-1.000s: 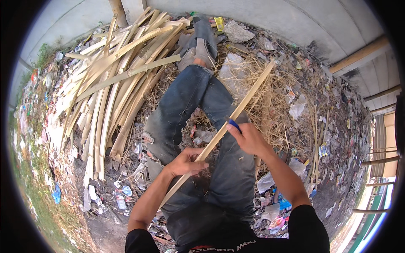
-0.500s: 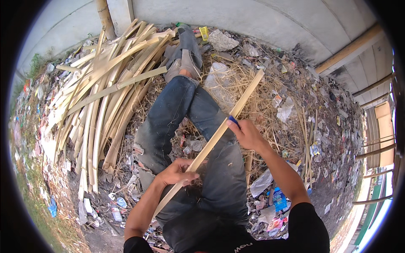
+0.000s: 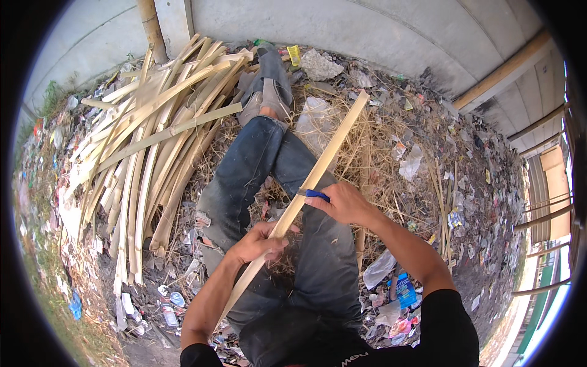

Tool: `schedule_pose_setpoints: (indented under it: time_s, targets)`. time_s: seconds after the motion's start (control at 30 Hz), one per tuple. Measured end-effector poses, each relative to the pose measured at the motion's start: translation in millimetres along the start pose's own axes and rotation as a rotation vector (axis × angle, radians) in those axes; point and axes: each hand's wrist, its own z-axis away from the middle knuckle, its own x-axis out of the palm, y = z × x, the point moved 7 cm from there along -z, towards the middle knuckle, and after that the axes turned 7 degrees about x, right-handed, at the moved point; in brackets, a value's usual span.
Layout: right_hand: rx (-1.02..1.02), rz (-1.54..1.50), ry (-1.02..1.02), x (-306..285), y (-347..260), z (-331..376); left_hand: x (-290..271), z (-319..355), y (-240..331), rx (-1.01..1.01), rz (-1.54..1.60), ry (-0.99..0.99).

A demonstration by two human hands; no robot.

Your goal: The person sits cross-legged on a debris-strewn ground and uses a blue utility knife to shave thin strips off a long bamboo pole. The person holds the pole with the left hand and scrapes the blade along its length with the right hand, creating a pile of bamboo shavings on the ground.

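Note:
A long, pale bamboo strip (image 3: 335, 142) lies slantwise over my thighs, its far end up and to the right. My left hand (image 3: 258, 243) is wrapped round its lower part. In my right hand (image 3: 342, 203) is a knife with a blue handle (image 3: 318, 195); the blade meets the strip about midway along, above my left hand. Most of the blade is too small to make out. The strip's near end runs down beside my left forearm.
A big heap of bamboo strips (image 3: 160, 131) lies at the left by my crossed legs. Thin shavings (image 3: 367, 159) cover the ground ahead right. Litter is strewn all around. A concrete wall (image 3: 318, 24) stands at the far side, with a bamboo post (image 3: 153, 30) against it.
My right hand and the knife have come down and left along the strip, closer to my left hand. The strip's far end has shifted slightly left and up.

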Motion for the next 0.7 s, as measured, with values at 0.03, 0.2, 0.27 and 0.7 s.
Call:
schedule_pose_setpoints:
  time_s: [0.03, 0.2, 0.27, 0.7]
  targets:
    - [-0.001, 0.005, 0.000, -3.2, -5.0, -1.3, -2.3, -0.6, 0.2, 0.006, -0.004, 0.000]
    - [0.056, 0.063, 0.078, -3.0, 6.9, -14.1, -3.3, 8.3, -0.5, -0.008, 0.010, 0.001]
    - [0.225, -0.100, 0.291, -37.9, 52.9, -25.3, 1.2, 17.7, -6.0, -0.036, -0.021, -0.033]
    - [0.512, -0.893, 0.854, -180.1, 297.0, 55.4, 13.5, 42.6, -10.3, -0.118, -0.115, -0.213]
